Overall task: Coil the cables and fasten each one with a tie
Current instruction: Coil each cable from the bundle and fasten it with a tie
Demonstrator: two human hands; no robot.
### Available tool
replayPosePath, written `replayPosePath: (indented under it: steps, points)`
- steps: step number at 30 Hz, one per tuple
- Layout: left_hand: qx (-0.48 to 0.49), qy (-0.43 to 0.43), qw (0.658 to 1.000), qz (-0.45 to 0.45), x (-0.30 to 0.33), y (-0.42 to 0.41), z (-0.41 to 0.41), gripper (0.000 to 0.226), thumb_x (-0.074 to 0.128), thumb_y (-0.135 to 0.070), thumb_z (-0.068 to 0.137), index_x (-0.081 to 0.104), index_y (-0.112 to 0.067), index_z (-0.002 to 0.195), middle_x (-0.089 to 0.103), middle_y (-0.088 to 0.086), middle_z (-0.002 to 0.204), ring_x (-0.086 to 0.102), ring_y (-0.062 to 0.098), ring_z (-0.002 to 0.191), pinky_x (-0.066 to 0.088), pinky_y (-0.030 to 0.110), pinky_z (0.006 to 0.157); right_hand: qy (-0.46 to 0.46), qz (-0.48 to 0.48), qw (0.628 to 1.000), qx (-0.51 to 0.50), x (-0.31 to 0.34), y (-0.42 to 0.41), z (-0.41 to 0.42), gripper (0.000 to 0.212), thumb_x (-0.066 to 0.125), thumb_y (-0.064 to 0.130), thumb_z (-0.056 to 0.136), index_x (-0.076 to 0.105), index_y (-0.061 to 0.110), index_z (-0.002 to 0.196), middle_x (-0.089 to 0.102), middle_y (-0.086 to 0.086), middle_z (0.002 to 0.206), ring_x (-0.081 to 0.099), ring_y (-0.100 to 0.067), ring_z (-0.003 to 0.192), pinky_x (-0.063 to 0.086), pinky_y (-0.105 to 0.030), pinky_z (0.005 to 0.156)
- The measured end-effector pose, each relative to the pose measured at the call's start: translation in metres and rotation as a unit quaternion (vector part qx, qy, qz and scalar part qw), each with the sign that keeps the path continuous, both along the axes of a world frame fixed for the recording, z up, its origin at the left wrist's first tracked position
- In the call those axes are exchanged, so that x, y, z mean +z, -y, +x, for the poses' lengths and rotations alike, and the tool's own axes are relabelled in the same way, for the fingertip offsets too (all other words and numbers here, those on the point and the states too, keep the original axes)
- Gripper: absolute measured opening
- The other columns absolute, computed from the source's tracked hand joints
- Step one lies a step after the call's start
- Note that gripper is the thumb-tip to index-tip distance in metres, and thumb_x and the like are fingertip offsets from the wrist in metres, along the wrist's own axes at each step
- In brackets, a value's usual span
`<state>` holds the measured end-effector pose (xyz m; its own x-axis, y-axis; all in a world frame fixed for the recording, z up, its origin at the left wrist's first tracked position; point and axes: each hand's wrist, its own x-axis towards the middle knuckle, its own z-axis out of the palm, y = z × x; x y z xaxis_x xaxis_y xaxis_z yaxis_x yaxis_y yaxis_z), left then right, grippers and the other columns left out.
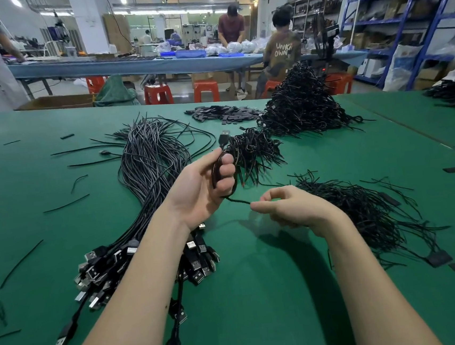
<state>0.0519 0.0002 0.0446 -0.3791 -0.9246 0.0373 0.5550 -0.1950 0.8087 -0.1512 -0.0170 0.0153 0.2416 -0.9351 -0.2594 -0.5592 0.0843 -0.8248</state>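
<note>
Black rubbery cable coil (pixel 222 172) sits in left hand (pixel 202 186), fingers (pixel 224 169) curled round the loops, thumb on top; USB plug (pixel 224 138) sticks up above the fist. Right hand (pixel 291 208) pinches the cable's loose tail (pixel 238 200) btw thumb + forefinger, other fingers loosely curled. Both hands held above the green desk (pixel 274 293), roughly centre of view.

Step in hand, prob: last wrap of the coil, then tie. To do it well: keep tail taut so loops stay same size, left grip firm enough that the coil doesn't spring open, leave plug end free, then grab a tie w/o letting go of the coil.

Materials: cable thin, flexible, matte-glossy jacket, springy. Uncoiled cable bundle (pixel 147 163) lies left, long strands fanned, metal USB ends (pixel 135 267) heaped near left forearm, shiny rectangular shells. Tie pile (pixel 363 209) right of right hand, thin wiry black strands, tangle easily. Small heap of coiled cables (pixel 254 147) just behind left hand, bigger heap (pixel 301 104) further back. Flat black strips (pixel 226 114) piled at far edge; can't tell what they are. Desk surface smooth mat, low sheen.
</note>
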Motion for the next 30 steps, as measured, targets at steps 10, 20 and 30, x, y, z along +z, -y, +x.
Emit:
replayPosePath:
  steps: [10,20,30]
  points:
    - [-0.075,0.416,0.903,-0.081,0.001,-0.002,-0.007,0.05,0.038,-0.033,0.108,0.064,-0.006,0.076,0.065,0.005,0.064,0.056,0.012,0.046,0.035,0.014,0.039,0.587,0.165,0.787,-0.088,0.043,-0.002,-0.014,0.018,0.035,0.0,0.088,0.045,0.014,0.085,0.036,0.004,0.069,0.018,-0.002,0.045,0.017,-0.017,0.026]
    - [0.169,0.12,0.978,0.005,-0.006,0.01,-0.023,0.046,0.029,-0.024,0.11,0.066,0.0,0.099,0.075,0.014,0.082,0.071,0.021,0.068,0.058,0.029,0.066,0.301,-0.038,0.947,0.104,0.049,-0.019,0.028,0.026,0.05,-0.001,0.091,0.068,0.016,0.091,0.072,-0.007,0.091,0.048,-0.01,0.054,0.037,-0.02,0.048]
    - [0.119,-0.007,0.993,0.022,-0.002,0.007,-0.019,0.04,0.031,-0.031,0.109,0.038,-0.021,0.071,0.026,-0.01,0.052,0.037,0.009,0.047,0.032,0.021,0.053,0.197,-0.007,0.979,0.053,0.023,-0.013,0.021,0.017,0.057,0.006,0.1,0.07,0.015,0.093,0.077,-0.006,0.11,0.071,-0.017,0.095,0.057,-0.033,0.086]
